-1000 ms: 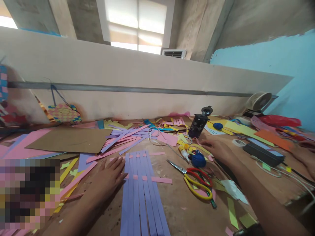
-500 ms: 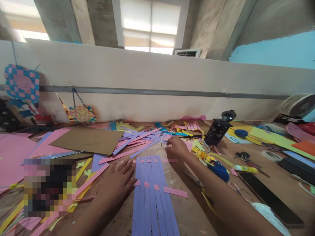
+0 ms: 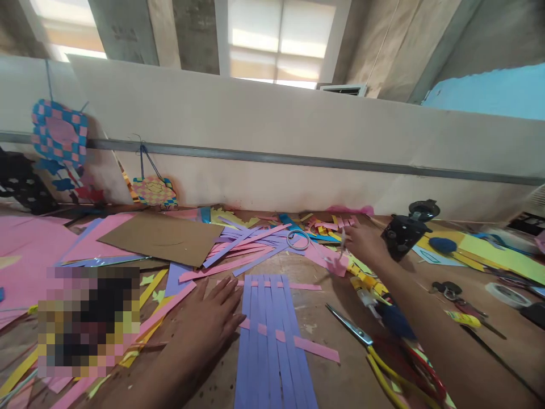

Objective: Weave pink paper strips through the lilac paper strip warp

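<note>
My left hand (image 3: 206, 321) lies flat with fingers spread, its fingertips at the left edge of a mat of long purple paper strips (image 3: 272, 358). Two pink strips (image 3: 317, 347) run crosswise through the purple ones near their far end. My right hand (image 3: 366, 241) is stretched over paper scraps, left of a black bottle (image 3: 402, 236) with its lid up. Its fingers are closed around a thin whitish thing (image 3: 343, 240), seen edge-on and too blurred to name. A thin ring (image 3: 298, 240) rests on the table to its left. Scissors (image 3: 351, 325) lie with blades parted below my right forearm.
Brown cardboard (image 3: 162, 238) and loose pink and purple strips (image 3: 251, 244) cover the back. A glue bottle (image 3: 366, 298), blue yarn (image 3: 395, 321), keys (image 3: 451, 289) and a tape roll (image 3: 506, 295) are at right. Woven paper decorations (image 3: 155, 190) hang at left.
My right hand has let go of the thin ring and moved right, toward the black bottle. My left hand stays beside the strips. The view has turned slightly left.
</note>
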Motion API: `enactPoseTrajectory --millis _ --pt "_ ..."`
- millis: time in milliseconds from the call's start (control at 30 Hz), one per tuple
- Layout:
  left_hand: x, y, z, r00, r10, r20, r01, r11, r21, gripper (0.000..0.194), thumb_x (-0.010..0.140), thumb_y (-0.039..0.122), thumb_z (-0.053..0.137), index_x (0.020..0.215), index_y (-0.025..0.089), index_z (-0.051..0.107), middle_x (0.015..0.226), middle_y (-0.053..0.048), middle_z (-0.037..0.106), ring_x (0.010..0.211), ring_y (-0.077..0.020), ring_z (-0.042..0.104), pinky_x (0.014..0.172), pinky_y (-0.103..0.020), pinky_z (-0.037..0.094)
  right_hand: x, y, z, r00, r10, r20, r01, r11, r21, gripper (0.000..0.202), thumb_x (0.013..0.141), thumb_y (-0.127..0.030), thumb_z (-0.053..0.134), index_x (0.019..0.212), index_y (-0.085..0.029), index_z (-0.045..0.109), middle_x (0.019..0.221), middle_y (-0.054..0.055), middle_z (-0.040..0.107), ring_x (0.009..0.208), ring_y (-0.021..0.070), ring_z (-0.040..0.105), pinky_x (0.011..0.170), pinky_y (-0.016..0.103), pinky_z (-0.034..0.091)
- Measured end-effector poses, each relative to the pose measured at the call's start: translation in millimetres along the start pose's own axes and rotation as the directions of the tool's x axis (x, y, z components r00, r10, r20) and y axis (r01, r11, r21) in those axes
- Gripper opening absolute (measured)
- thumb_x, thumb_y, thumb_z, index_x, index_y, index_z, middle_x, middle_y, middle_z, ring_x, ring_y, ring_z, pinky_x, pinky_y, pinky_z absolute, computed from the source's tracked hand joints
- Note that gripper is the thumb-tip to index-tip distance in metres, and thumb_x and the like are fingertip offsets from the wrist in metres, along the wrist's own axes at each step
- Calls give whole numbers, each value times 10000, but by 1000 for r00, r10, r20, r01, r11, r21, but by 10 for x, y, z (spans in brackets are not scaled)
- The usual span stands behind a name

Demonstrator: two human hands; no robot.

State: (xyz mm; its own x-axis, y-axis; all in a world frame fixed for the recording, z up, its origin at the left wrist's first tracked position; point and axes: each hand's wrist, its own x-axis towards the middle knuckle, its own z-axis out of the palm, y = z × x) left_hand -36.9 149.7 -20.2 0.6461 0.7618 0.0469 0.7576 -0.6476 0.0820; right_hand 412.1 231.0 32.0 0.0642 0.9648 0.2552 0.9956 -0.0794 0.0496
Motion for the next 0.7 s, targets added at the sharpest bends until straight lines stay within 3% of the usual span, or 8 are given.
enactPoseTrajectory --millis 167,267,533,700 --pt "5 29 -21 999 -32 32 32 999 17 482 1069 346 456 1536 267 549 1632 -120 480 1539 -364 391 1226 -677 260 239 -684 377 985 -163 63 158 984 76 312 1026 -383 675 1280 -202 666 1328 95 664 1128 250 674 959 476 585" --pt "3 51 -36 998 -59 22 58 998 18 497 1057 326 474 1545 259 539 1630 -126 481 1532 -365 403 1228 -678 260 346 -864 543 981 -171 93 161 981 109 315 1028 -389 670 1285 -207 663 1327 96 663 1112 245 677 950 469 588" --pt "4 94 -137 995 -66 77 67 998 0 511 1060 353 456 1552 235 533 1643 -129 452 1537 -373 391 1203 -705 279 399 -770 744 981 -152 120 109 946 305 325 1025 -388 673 1299 -213 658 1357 102 648 1138 252 667 968 478 580" --pt "-6 93 -136 997 -40 62 38 999 32 426 1051 332 491 1449 290 633 1645 -90 465 1532 -369 398 1204 -696 264 508 -564 676 992 -109 68 43 784 620 339 1016 -391 687 1293 -197 657 1322 95 661 1108 252 678 939 471 591"
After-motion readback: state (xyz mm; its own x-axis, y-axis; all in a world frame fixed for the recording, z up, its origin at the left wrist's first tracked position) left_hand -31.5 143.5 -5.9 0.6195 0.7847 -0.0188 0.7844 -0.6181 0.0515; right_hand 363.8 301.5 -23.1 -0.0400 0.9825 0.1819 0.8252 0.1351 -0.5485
